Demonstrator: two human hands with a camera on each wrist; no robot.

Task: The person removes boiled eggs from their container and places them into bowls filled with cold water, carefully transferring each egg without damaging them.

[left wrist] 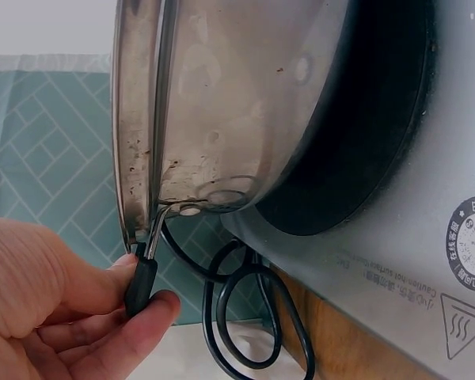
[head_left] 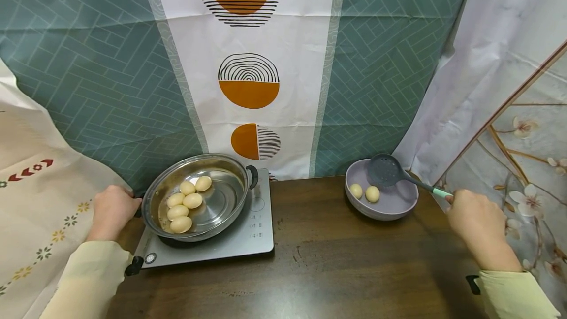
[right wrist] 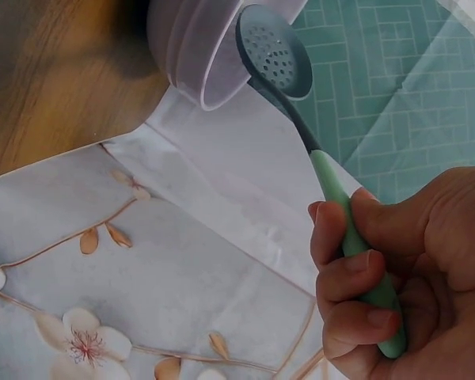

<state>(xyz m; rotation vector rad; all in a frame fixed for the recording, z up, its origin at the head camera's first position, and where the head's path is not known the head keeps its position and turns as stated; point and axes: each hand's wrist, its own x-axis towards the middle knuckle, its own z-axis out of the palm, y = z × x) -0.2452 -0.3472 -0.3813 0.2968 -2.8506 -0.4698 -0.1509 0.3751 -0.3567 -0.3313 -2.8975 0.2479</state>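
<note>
A patterned backdrop (head_left: 376, 63) with green panels and a white strip of orange and black discs hung before you, behind the brown wooden table (head_left: 328, 270). To your left was a cream cloth (head_left: 48, 196) with a flowered border; to your right, a cloth printed with blossoms (head_left: 531, 171).

The grey cooktop (head_left: 221, 255) lay on the left part of the table, a warning triangle printed on its surface. On top of it was the wide steel pan (head_left: 223, 200), its bare bottom shining on the right side. Well apart, toward the back right of the table, the lilac bowl (head_left: 399, 201) stood upright.

The slotted skimmer (head_left: 414, 180) had its dark head over the bowl's inside; I could not tell whether the two touched. Its shaft slanted out past the rim to a mint-green grip (right wrist: 332, 186).

Your right hand (head_left: 478, 223) was clamped on that grip, fingers curled round it. Your left hand (head_left: 114, 210) pinched the pan's black handle (left wrist: 142, 285), thumb and fingers together on it. A black cord (left wrist: 222, 279) looped beside the cooktop, near that hand.

Smallest were the pale eggs (head_left: 192, 201): six clustered in the pan's left part, two near the bowl's left wall.
</note>
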